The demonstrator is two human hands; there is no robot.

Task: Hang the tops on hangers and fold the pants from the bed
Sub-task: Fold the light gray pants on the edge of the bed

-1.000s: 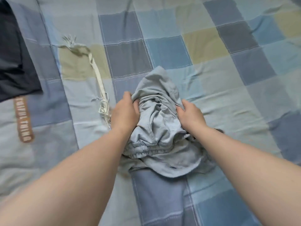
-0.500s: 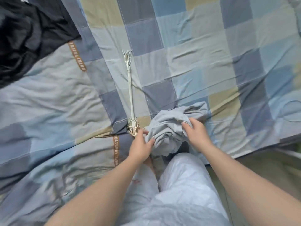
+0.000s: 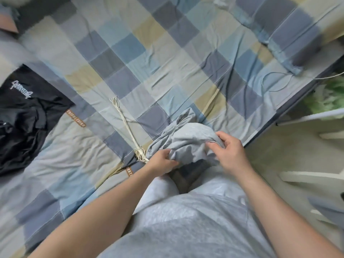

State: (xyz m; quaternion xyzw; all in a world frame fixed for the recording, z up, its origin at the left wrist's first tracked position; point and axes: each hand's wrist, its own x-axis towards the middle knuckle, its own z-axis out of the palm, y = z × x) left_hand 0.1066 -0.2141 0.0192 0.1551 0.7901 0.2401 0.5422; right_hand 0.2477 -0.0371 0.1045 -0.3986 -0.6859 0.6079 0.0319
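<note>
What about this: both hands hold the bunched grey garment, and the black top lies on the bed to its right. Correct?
No: the head view shows the black top lying to the left of the grey garment, not its right. The left hand and right hand do both hold it.

A cream cord (image 3: 126,127) with frayed ends lies straight. A checked pillow (image 3: 290,32) sits far right, a thin cable (image 3: 262,81) looped beside it. Green plant (image 3: 327,97) leaves show above a white rail (image 3: 316,116).
</note>
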